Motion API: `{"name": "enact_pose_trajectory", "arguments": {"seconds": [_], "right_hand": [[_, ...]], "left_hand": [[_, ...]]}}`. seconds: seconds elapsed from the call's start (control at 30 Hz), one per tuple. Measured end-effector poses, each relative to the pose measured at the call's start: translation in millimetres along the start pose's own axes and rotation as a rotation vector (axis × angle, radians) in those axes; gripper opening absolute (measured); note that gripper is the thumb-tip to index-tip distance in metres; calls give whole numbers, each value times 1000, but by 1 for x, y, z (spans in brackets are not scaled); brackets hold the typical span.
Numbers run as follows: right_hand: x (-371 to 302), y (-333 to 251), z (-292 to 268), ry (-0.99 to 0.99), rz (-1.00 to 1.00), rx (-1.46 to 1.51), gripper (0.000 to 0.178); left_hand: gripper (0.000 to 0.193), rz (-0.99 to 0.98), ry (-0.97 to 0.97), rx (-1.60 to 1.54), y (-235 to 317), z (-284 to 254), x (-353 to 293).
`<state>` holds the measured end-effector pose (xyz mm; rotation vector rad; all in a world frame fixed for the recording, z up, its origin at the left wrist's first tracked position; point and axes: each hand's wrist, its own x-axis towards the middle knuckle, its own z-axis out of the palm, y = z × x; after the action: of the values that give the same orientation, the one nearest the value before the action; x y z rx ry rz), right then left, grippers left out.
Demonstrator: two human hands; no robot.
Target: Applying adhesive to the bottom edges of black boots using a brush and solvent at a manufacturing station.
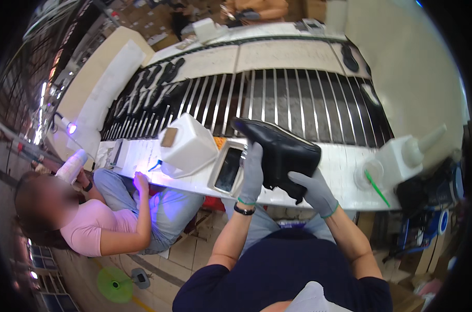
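Note:
Above the front edge of the white worktable (340, 182), I hold a shiny black leather boot (288, 158) tilted, its sole edge facing up and away. My left hand (252, 177), in a grey glove, is closed on the boot's left side. My right hand (317, 195), gloved the same way, grips its lower right part near the shaft; some of its fingers are hidden behind the boot. Just left of my left hand sits a pale tray (215, 179) with a dark inside. Beyond it stands a white plastic container (191, 148) with a brown patch.
A conveyor of metal slats (275, 99) runs behind the table, carrying black shoe parts (168, 70). At right are a white nozzle bottle (410, 153) and a cup (361, 179) with a green stick (376, 188). A co-worker (103, 223) sits left near a violet lamp (71, 127); another works across.

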<state>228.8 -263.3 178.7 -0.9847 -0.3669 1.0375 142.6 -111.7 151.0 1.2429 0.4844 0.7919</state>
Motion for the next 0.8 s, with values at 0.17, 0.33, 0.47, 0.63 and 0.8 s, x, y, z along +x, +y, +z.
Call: {"name": "enact_pose_trajectory", "arguments": {"seconds": [0.17, 0.33, 0.47, 0.63, 0.8], "right_hand": [[39, -24, 5, -64, 150, 170, 35], [102, -34, 31, -255, 246, 330, 39], [168, -28, 65, -235, 361, 255, 36], [275, 2, 104, -306, 361, 181, 34], [399, 51, 146, -273, 256, 111, 33]], "left_hand": [[52, 86, -122, 89, 29, -58, -9], [42, 276, 602, 277, 11, -142, -25], [44, 227, 823, 267, -34, -197, -31], [45, 178, 850, 303, -85, -216, -24], [43, 171, 782, 630, -100, -222, -25]]}}
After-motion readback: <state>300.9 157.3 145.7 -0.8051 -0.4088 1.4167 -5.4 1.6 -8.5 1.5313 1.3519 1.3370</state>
